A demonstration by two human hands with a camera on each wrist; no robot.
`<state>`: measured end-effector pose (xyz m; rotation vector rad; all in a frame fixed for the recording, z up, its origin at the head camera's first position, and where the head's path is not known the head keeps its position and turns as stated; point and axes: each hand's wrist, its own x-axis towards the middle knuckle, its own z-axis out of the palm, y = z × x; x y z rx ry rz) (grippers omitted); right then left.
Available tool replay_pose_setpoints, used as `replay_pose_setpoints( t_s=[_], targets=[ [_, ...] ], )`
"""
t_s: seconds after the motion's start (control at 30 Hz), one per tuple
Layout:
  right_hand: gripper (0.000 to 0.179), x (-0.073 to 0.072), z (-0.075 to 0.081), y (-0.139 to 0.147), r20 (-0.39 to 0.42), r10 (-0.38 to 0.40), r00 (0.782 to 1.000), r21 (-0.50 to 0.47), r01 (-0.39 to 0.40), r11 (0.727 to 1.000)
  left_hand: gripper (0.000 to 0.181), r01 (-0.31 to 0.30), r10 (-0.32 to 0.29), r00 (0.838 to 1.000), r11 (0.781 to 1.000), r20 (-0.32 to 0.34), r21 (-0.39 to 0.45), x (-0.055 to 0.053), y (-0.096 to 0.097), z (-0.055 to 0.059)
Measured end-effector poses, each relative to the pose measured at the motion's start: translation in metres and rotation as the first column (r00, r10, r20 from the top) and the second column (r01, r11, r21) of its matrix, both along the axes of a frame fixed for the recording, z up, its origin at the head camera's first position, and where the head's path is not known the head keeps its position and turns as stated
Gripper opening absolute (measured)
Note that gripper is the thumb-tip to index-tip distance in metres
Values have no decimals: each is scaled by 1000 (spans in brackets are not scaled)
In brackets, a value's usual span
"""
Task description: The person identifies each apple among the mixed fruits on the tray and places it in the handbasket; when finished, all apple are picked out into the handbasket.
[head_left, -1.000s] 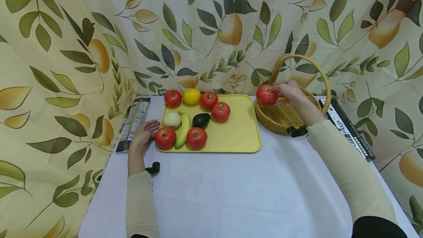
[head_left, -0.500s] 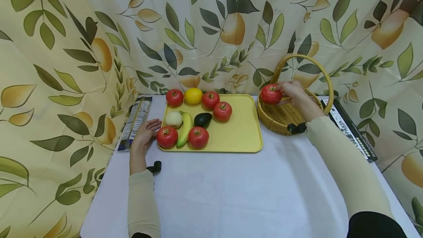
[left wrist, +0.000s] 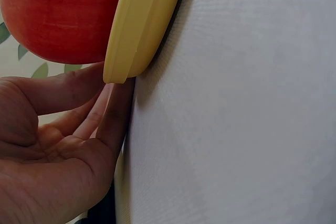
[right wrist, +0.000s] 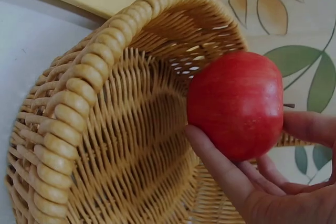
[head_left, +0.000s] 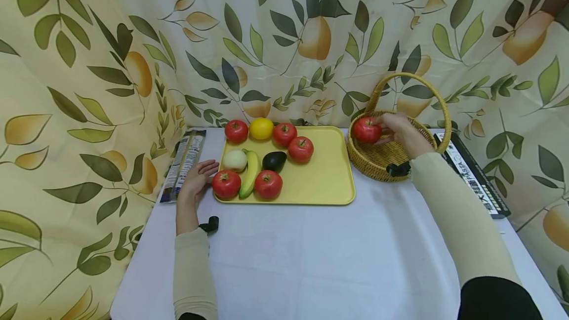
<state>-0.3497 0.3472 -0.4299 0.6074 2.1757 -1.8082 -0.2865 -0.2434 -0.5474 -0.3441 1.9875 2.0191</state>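
A red apple (head_left: 367, 130), its stem upward, is gripped by the right hand (head_left: 401, 133) at the mouth of an upright woven basket (head_left: 370, 168). A rimmed yellow tray (head_left: 326, 172) is laid flat, with the left hand (head_left: 196, 180) at its left edge.

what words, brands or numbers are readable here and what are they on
"PASTA": on the box to the right of the basket.
Other characters on the box's white strip: too blurred to read with confidence.
Lines of print on the packet at the left: too small to read.
No writing shows in either wrist view.
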Motion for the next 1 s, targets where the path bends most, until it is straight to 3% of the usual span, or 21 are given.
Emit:
replay_pose_setpoints(
  t_s=[0.27,0.5,0.87,1.0],
  targets=[
    [24,-3,-10,3,45,-15,999,-49,17,999,79,-7,7,1000,1000,2,-7,0,1,-2],
    [54,-4,-18,3,46,-72,996,-46,74,996,80,-7,7,1000,1000,4,7,1,1,-1],
    [71,-11,-30,0,22,-167,986,-63,168,984,78,-7,7,1000,1000,3,7,-2,0,0],
    [74,-12,-32,2,25,-148,989,-83,149,985,78,-5,5,1000,1000,8,-1,-4,-1,1]
  ],
)
